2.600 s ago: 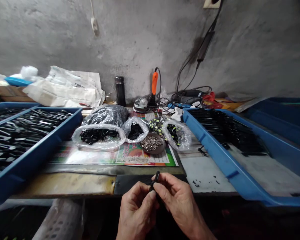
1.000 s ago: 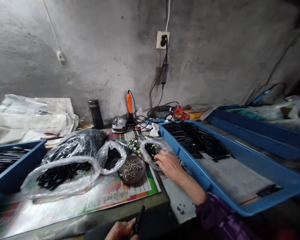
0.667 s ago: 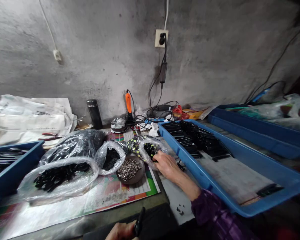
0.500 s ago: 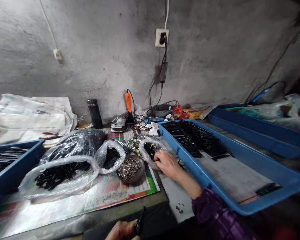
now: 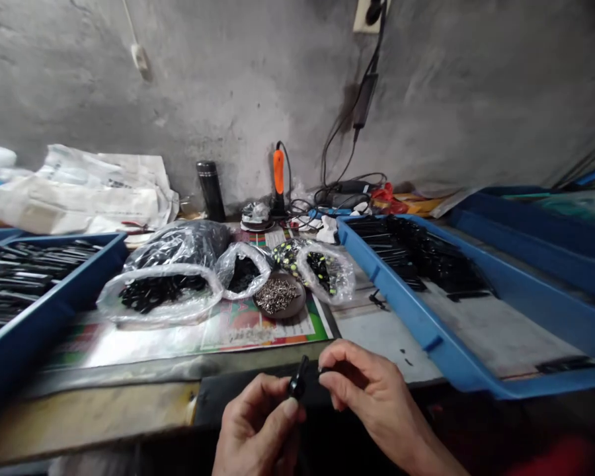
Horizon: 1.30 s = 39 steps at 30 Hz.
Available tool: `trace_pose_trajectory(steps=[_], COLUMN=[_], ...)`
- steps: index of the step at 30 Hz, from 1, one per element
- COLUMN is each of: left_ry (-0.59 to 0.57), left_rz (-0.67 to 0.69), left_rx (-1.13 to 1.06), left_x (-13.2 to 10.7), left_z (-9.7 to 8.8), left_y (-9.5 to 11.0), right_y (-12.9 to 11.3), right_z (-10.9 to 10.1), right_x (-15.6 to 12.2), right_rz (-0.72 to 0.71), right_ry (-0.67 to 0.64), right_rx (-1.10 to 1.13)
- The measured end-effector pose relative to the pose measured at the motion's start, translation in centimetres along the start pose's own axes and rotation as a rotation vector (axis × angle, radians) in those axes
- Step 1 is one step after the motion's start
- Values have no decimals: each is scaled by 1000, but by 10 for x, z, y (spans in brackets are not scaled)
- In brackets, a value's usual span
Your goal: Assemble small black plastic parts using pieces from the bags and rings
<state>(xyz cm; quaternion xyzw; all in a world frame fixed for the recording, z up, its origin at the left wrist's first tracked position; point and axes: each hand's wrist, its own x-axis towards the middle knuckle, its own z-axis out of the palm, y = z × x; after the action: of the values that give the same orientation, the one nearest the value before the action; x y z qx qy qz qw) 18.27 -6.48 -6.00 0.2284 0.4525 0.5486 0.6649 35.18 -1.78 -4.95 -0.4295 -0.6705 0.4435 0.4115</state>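
My left hand (image 5: 258, 423) is closed around a small black plastic part (image 5: 296, 385), its narrow stem pointing up between thumb and forefinger. Just right of it, my right hand (image 5: 374, 396) pinches thumb and forefinger together on something tiny and dark, too small to name. The two hands are close but apart. Beyond them stand an open bag of black and yellow pieces (image 5: 322, 270), a round dish of small metal screws or rivets (image 5: 276, 295) and a bag of small black pieces (image 5: 244, 272). Farther left lies a larger bag of black parts (image 5: 161, 291).
A blue tray (image 5: 429, 340) with rows of black parts stands at right, another blue tray (image 5: 96, 287) full of black pieces at left. Behind are a black flask (image 5: 211, 192), an orange-handled tool (image 5: 278, 173) and cables. Tiny dark bits (image 5: 405, 357) lie near the right tray.
My right hand has left the bag of black and yellow pieces and come back beside my left hand. My left hand, still gripping the black part, shows higher in view. The camera view has shifted.
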Motion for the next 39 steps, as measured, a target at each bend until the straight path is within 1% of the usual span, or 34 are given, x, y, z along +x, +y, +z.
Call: trace_pose_trajectory(steps=[4,11,17,20,25,31,35,39], left_ry=[-45,-78,-82,-88,-85,-90,-98,-134], left_rz=[-4,29,42,40,37,26,29,17], left_rx=[-2,0,22,15,10,3,-7,-35], left_x=[-4,-8,-11,-12,-11,-14,-14,-12], left_z=[-3,-5,-8,-9,-12,-13,-15,-18], left_y=[-2,-3,-4,-6,-8,-7,-9,-12], right_y=[-3,-5,-5,-3,0,0,2,4], right_z=[13,22,27,30,34,36,38,41], right_x=[-12,-16,-19,-19,-21,-23,-25,-25], right_rz=[-10,-28,-21,6,64,41,89,100], right_ry=[-35,-51,-32,-24,-61,-37,-38,-34], right_rx=[8,-8,33,79,169,157,236,309])
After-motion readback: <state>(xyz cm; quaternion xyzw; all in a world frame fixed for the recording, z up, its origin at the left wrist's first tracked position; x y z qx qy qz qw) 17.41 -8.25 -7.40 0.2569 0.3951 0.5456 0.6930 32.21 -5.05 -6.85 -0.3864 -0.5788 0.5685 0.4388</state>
